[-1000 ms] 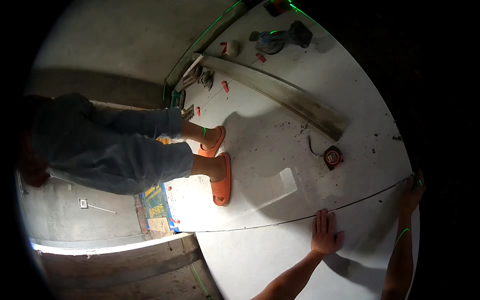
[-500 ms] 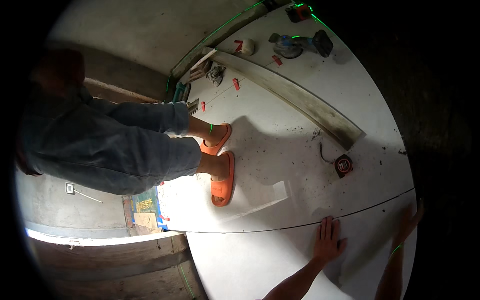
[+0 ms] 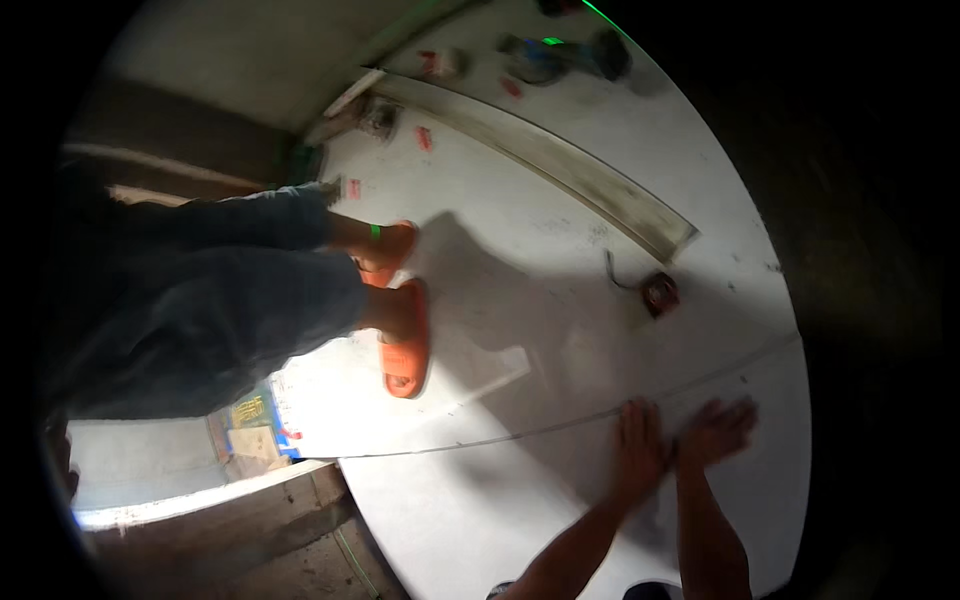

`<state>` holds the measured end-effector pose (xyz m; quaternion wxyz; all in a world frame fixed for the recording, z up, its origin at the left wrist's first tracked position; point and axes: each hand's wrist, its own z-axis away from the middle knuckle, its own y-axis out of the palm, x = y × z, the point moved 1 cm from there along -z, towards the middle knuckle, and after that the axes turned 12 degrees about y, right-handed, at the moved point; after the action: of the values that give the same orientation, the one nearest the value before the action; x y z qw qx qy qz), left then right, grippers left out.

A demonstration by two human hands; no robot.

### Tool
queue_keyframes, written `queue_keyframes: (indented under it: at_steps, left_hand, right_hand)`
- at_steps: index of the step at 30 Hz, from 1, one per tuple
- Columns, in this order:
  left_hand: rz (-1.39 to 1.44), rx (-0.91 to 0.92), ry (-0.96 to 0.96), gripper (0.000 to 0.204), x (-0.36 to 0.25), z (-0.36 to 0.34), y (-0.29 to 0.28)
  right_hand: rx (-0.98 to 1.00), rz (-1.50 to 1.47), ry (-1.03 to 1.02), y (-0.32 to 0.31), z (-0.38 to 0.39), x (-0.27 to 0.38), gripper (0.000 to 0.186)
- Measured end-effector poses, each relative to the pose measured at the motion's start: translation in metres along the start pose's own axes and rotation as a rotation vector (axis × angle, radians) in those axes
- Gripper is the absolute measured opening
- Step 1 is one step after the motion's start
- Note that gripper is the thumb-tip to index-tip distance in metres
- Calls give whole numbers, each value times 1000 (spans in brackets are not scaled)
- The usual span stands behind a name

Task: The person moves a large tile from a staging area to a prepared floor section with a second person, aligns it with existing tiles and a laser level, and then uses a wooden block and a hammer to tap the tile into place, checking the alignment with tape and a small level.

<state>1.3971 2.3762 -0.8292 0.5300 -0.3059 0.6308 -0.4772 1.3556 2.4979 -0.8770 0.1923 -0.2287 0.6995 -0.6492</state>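
My left hand lies palm down on a large pale floor slab, fingers stretched out close to the dark seam. Beside it, my right hand is somewhat blurred, its fingers stretched toward the right and nothing visible in them. The two wrists are close together; whether the right palm touches the slab I cannot tell. Beyond the seam, a red and black tape measure rests on the adjoining pale slab with a bit of dark strap beside it.
Another person in orange slides and grey-blue trousers stands on the left. A long flat bar crosses the far slab. Beyond it lies a blurred power tool. Small red pieces are scattered around. A raised edge borders the lower left.
My right hand has come from the far right edge to beside my left hand. The left hand stays near the seam. The whole view has shifted, and things appear further left and higher.
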Motion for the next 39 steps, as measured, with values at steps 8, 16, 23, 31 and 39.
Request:
queue_keyframes:
  at_steps: [8, 16, 23, 31, 39]
  left_hand:
    - [121, 44, -47, 80, 13, 1, 16]
    - [156, -178, -162, 81, 144, 13, -65]
    - [5, -224, -344, 76, 246, 83, -127]
    - [142, -31, -322, 83, 224, 31, -119]
    - [8, -183, -296, 76, 302, -22, -117]
  right_hand:
    - [84, 99, 104, -18, 7, 13, 66]
    - [124, 156, 146, -13, 8, 22, 66]
    - [100, 238, 127, -29, 7, 29, 66]
    - [9, 201, 115, -12, 5, 19, 65]
    - [-98, 61, 10, 1, 6, 7, 67]
